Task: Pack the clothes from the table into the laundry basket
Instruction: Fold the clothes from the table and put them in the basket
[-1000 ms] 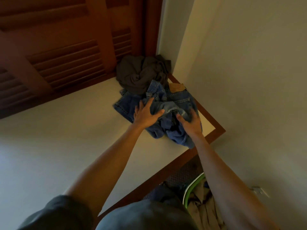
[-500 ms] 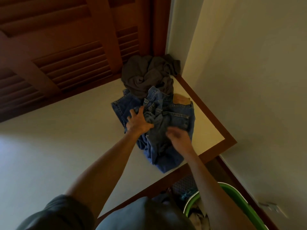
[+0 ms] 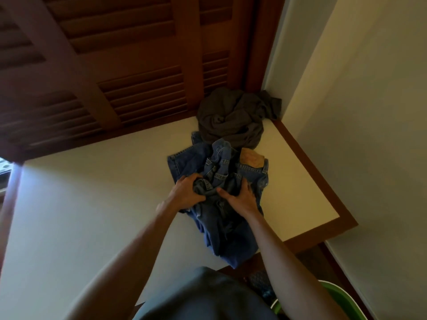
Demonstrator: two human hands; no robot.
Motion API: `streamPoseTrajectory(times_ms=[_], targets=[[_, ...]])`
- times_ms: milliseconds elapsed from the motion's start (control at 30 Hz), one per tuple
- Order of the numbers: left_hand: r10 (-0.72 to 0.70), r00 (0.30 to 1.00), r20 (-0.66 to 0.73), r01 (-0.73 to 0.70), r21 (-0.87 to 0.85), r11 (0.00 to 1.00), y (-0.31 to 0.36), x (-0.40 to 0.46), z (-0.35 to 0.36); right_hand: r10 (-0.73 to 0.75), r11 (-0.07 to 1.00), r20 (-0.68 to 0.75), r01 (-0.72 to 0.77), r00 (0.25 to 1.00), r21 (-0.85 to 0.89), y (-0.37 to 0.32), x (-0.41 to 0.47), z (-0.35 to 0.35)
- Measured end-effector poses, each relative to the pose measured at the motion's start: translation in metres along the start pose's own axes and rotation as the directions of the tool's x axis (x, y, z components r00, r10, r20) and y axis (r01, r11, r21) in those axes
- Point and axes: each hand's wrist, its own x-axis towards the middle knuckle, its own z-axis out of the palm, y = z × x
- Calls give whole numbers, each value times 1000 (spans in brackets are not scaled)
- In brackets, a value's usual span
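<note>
Gripping the jeans [image 3: 221, 204], the left hand [image 3: 186, 192] is clenched; the right hand [image 3: 240, 197] presses fingers [image 3: 223, 192] spread. Loose legs trailing off the desk [image 3: 92, 204] could snag its edge or miss the basket [image 3: 346, 301].

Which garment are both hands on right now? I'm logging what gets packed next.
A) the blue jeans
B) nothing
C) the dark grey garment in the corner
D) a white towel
A: the left hand bunches and the right hand presses the blue jeans; the dark grey garment lies untouched behind.
</note>
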Motion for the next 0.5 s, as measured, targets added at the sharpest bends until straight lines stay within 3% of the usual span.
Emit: streamPoseTrajectory(times_ms=[133,200,267,367,500], targets=[[-117,975,190,104,79,991,-29,-5,-30,-72,997,116,73,991,-5,-10,-15,45],[-216,952,219,204,73,976,-35,-9,-38,-121,993,174,117,977,34,-13,-20,61],[-288,955,76,269,193,944,-37,-16,-36,-162,987,239,156,957,46,-20,-27,69],[-163,974,-156,214,415,884,-39,-26,-20,-178,981,397,194,900,0,-35,-40,80],[-183,967,-178,251,531,809,-50,-31,-20,-224,964,542,266,810,1,-49,-55,103]])
